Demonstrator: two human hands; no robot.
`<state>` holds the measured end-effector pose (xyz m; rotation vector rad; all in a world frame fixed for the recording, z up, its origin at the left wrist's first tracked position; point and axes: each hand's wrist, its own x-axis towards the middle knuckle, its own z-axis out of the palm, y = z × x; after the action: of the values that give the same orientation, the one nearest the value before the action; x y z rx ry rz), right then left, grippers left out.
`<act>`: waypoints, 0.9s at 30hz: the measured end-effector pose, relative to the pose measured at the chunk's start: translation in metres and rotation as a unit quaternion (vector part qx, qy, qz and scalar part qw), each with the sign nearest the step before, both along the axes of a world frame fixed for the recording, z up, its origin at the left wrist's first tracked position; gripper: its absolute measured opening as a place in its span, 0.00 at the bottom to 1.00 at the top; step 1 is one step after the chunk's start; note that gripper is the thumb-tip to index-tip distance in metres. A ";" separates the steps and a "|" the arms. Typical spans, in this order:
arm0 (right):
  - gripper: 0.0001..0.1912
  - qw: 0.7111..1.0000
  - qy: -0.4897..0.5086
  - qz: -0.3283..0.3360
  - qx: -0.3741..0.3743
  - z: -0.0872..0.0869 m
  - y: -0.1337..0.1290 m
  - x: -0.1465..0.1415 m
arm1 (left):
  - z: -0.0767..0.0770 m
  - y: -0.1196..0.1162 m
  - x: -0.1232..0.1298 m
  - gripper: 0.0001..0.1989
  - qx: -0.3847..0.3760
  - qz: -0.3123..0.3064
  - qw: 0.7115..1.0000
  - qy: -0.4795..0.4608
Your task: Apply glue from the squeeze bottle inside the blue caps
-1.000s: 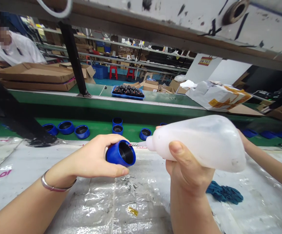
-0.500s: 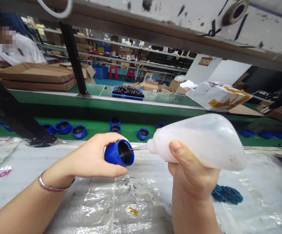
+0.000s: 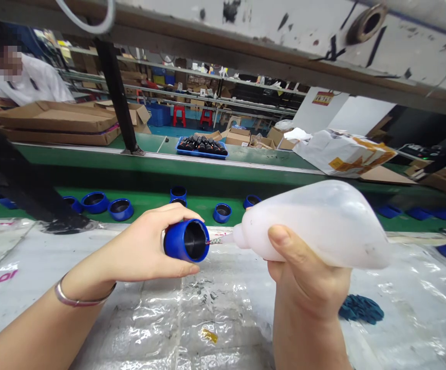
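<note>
left hand [image 3: 138, 249] gripping a blue cup [image 3: 175, 241] mid-frame, right hand [image 3: 311, 270] wrapped round a squeeze bottle [image 3: 315, 218], nozzle [image 3: 226, 238] at the cup's rim. pink lettering [image 3: 7, 276] far left, sign [image 3: 322, 98] upper right, can't really read either

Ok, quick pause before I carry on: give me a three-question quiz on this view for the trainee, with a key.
1. Multiple choice: what does the right hand hold?
A) a cardboard box
B) a translucent white bottle
C) a blue tray

2. Fill in: the nozzle points at the ____ of the blue cup held in the left hand.

3. True or false: the crumpled teal fabric lies between the two hands.

Key:
1. B
2. rim
3. False; the crumpled teal fabric lies to the right of the right hand.
</note>
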<state>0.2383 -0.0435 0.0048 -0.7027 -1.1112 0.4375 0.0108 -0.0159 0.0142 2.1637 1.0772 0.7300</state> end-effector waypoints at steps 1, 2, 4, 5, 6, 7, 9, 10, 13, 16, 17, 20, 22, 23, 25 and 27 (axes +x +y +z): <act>0.11 1.000 0.000 0.008 -0.004 0.001 0.000 0.000 | 0.000 -0.001 0.000 0.24 0.007 0.002 1.000 0.005; 0.11 1.000 0.001 0.014 -0.008 0.001 -0.001 0.000 | 0.000 -0.001 0.000 0.24 0.014 0.003 1.000 0.008; 0.11 1.000 0.004 0.021 -0.014 0.002 -0.001 0.000 | 0.000 -0.002 0.000 0.23 0.026 0.004 1.000 0.009; 0.12 1.000 0.007 0.022 -0.016 0.002 -0.002 0.000 | 0.000 -0.002 -0.001 0.23 0.032 0.003 0.999 0.007; 0.12 1.000 0.010 0.023 -0.018 0.002 -0.002 0.000 | -0.001 -0.002 -0.001 0.24 0.037 0.002 0.999 0.003; 0.12 0.999 0.012 0.023 -0.020 0.002 -0.002 0.000 | -0.001 -0.002 -0.001 0.24 0.042 0.000 0.999 -0.001; 0.12 0.999 0.016 0.025 -0.022 0.002 -0.002 0.000 | -0.002 -0.001 -0.002 0.25 0.048 -0.007 0.999 -0.007; 0.12 0.999 0.019 0.028 -0.024 0.002 -0.002 0.000 | -0.003 -0.001 -0.002 0.25 0.052 -0.010 0.999 -0.009; 0.11 0.998 0.022 0.049 -0.024 0.003 -0.002 0.000 | -0.004 0.001 -0.003 0.24 0.065 -0.018 0.998 -0.015; 0.11 0.998 0.018 0.064 -0.019 0.003 -0.002 -0.001 | -0.006 0.003 -0.003 0.26 0.080 -0.024 0.996 -0.024; 0.10 0.998 0.019 0.064 -0.021 0.002 -0.002 -0.001 | -0.007 0.003 -0.003 0.26 0.085 -0.026 0.996 -0.027; 0.10 0.997 0.024 0.072 -0.030 -0.001 -0.002 -0.001 | -0.009 0.005 -0.002 0.26 0.099 -0.033 0.994 -0.032; 0.09 0.996 0.022 0.079 -0.030 -0.003 -0.003 -0.001 | -0.010 0.005 -0.002 0.26 0.106 -0.039 0.993 -0.036; 0.08 0.996 0.020 0.081 -0.029 -0.003 -0.003 -0.001 | -0.011 0.005 -0.002 0.26 0.109 -0.042 0.992 -0.038; 0.09 0.996 0.021 0.079 -0.026 -0.004 -0.003 0.000 | -0.013 0.006 -0.002 0.27 0.114 -0.047 0.991 -0.045; 0.09 0.996 0.028 0.080 -0.026 -0.004 -0.004 -0.001 | -0.015 0.007 -0.002 0.28 0.122 -0.051 0.990 -0.054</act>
<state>0.2377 -0.0471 0.0012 -0.6468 -1.1110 0.6206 0.0086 -0.0085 -0.0013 2.3321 0.8506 0.9620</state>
